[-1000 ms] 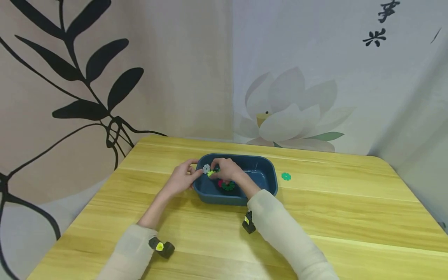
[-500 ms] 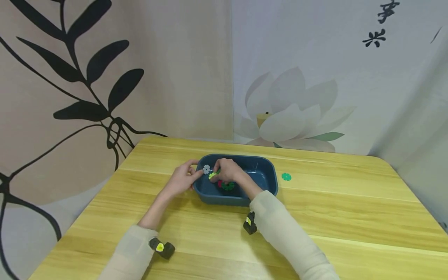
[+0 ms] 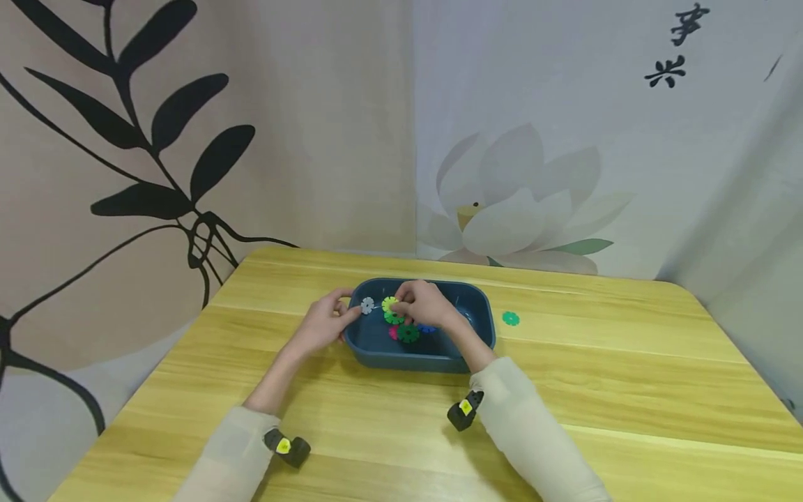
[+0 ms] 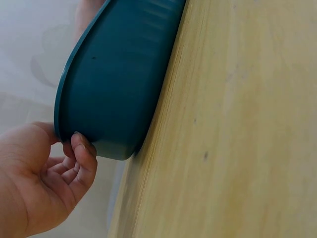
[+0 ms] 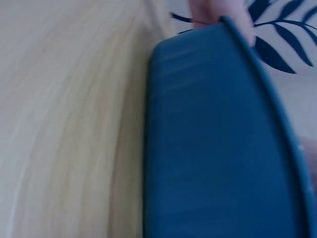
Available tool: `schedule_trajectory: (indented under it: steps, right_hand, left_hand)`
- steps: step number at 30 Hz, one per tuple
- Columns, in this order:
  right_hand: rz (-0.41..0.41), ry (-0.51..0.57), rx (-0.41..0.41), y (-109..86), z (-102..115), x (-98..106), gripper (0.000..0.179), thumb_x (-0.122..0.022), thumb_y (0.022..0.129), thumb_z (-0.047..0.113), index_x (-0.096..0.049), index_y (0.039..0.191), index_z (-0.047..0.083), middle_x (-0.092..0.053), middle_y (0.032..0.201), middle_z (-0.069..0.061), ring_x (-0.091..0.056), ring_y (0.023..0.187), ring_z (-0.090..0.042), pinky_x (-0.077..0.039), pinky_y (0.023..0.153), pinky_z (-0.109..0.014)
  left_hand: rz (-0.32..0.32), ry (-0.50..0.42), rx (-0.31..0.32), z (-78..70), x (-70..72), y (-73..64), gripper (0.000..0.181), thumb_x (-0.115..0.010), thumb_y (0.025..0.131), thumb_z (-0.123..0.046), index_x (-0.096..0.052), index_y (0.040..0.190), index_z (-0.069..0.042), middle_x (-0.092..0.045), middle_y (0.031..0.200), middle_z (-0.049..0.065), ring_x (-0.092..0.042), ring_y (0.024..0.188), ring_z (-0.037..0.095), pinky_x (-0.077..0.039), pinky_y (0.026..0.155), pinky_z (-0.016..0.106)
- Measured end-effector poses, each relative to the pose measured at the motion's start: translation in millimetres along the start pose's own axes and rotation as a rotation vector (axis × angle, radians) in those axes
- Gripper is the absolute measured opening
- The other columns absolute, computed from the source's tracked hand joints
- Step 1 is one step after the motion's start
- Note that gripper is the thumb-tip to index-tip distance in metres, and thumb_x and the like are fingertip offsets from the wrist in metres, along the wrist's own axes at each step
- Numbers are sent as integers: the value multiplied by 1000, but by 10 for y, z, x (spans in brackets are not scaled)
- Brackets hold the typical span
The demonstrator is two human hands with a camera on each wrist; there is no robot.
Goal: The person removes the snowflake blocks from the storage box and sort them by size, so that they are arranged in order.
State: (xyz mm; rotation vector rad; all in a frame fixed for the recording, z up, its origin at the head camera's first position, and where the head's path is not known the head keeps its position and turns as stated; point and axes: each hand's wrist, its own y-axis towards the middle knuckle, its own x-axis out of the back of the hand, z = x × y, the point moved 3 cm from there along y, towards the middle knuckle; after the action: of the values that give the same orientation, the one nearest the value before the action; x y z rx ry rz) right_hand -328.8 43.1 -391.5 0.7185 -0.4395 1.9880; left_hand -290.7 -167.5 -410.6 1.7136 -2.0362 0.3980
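A dark blue plastic basin point(image 3: 401, 361) sits on the wooden table. My left hand point(image 3: 323, 322) grips its left end, thumb over the rim and curled fingers against the outer wall, as the left wrist view shows. My right hand point(image 3: 426, 305) is inside the basin and pinches a yellow-green snowflake disc point(image 3: 389, 305) at its right edge. A green disc point(image 3: 392, 318) overlaps just below it. Near my left thumb is a pale grey disc point(image 3: 366, 305). Lower in the basin are a dark green disc point(image 3: 408, 334), a pink disc point(image 3: 394, 332) and a partly hidden blue disc point(image 3: 428, 328).
A lone teal-green disc point(image 3: 511, 318) lies on the table point(image 3: 627, 390) to the right of the basin. Behind the table hangs a printed curtain point(image 3: 332, 139). Both sleeves carry small black wrist cameras.
My right hand has shifted right and slightly up with the yellow-green disc. The green and blue discs show more now. My left hand stays at the basin's rim.
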Motion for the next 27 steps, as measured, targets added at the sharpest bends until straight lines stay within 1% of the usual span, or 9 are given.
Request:
schedule_trajectory:
  steps: [2,5,8,11,15,18,21,24,27]
  right_hand:
    - [-42,40,10,-58,-8,70,15,-64,101,15,-66,105,0,-72,91,-18,-70,72,-30,-59,62,-35]
    - [-107,107,18,-162,-28,190,18,-64,101,13,-65,108,-3,-71,96,-22,-69,76,-36,-60,67,-43]
    - [-166,171,17,-259,-62,305,19,-65,100,11,-64,110,-4,-70,99,-25,-69,79,-39,-60,72,-49]
    - [-212,223,19,-341,-109,406,20,-65,99,10,-64,112,-5,-71,99,-26,-68,80,-40,-61,71,-45]
    - [-268,255,23,-440,-204,534,21,-66,99,11,-63,113,-6,-71,97,-24,-68,76,-35,-60,65,-32]
    - [-314,264,20,-520,-292,642,22,-65,100,11,-63,113,-7,-70,96,-25,-68,72,-31,-59,62,-27]
    - [-348,285,8,-603,-394,755,24,-64,100,11,-62,115,-8,-69,97,-28,-68,72,-32,-58,61,-25]
    - [-369,312,-3,-695,-502,861,27,-64,100,11,-60,117,-10,-68,97,-28,-68,70,-26,-58,61,-25]
    - [-379,326,-20,-779,-601,953,29,-64,100,10,-58,118,-11,-68,96,-27,-67,68,-20,-59,64,-29]
  left_hand:
    - [-2,0,-5,-7,10,-7,48,-62,101,-12,-46,143,5,-61,82,19,-56,52,15,-53,49,29]
    - [-4,-3,-11,-13,18,-18,47,-62,102,-12,-47,143,5,-60,82,19,-56,52,15,-54,50,31]
    - [1,-5,-17,-15,18,-27,47,-61,102,-13,-46,143,5,-60,82,19,-57,52,15,-54,50,32]
    - [1,-10,-17,-16,18,-33,47,-61,102,-13,-46,143,6,-60,82,19,-57,53,16,-54,50,32]
    - [-5,-7,-9,-17,16,-37,49,-61,102,-13,-45,144,5,-60,82,18,-57,54,15,-54,51,31]
    - [-5,-5,-8,-19,7,-37,49,-61,102,-14,-45,144,5,-60,82,18,-57,53,16,-55,51,32]
    - [-3,-5,-15,-24,0,-33,49,-61,102,-14,-45,144,5,-59,82,19,-57,53,16,-55,51,33]
    - [-3,1,-15,-24,-3,-28,49,-61,102,-14,-45,144,5,-59,83,19,-57,53,16,-55,51,33]
    - [-6,5,-13,-24,0,-24,48,-61,102,-14,-45,144,5,-59,82,19,-57,52,17,-54,50,32]
